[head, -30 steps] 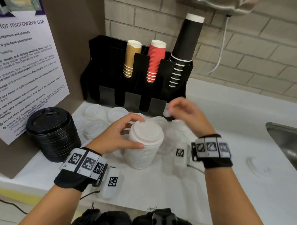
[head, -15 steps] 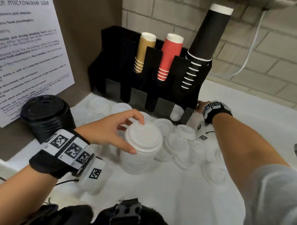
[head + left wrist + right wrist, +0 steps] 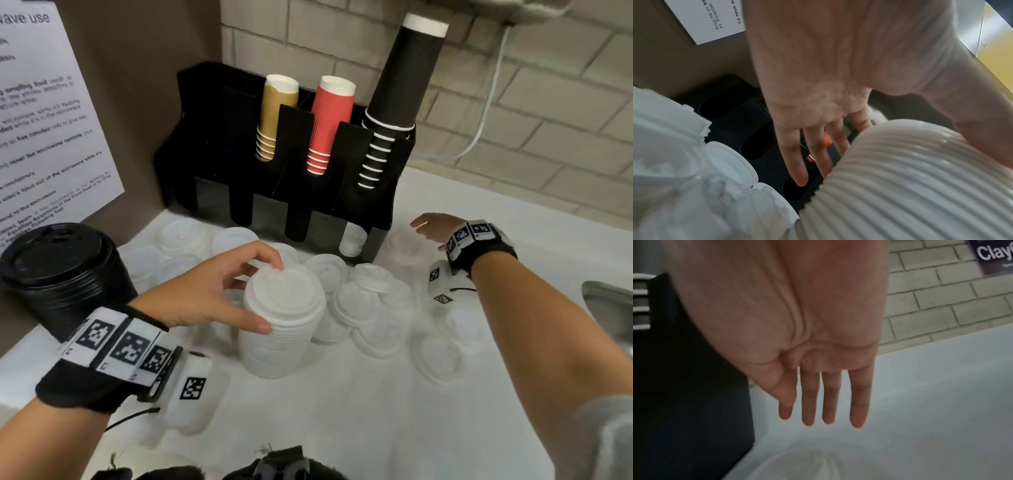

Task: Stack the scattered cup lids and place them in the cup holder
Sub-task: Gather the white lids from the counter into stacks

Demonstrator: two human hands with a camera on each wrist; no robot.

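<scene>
Black lids (image 3: 58, 274): stacked at far left of my counter (image 3: 342, 411). Left hand (image 3: 205, 294): thumb and curled fingers grip the top of the white stack (image 3: 281, 322), which stands upright mid-counter. Loose lids (image 3: 370, 301): scattered beside and behind it, before the holder (image 3: 291, 205). Right hand (image 3: 433, 228): fingers straight and spread, holding nothing, just right of the holder.

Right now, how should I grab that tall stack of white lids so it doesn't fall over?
Grip the tall stack of white lids low on its ribbed sides, coming from both sides. It stands upright and tall, so the left hand holding only near the top could probably tip it.
</scene>
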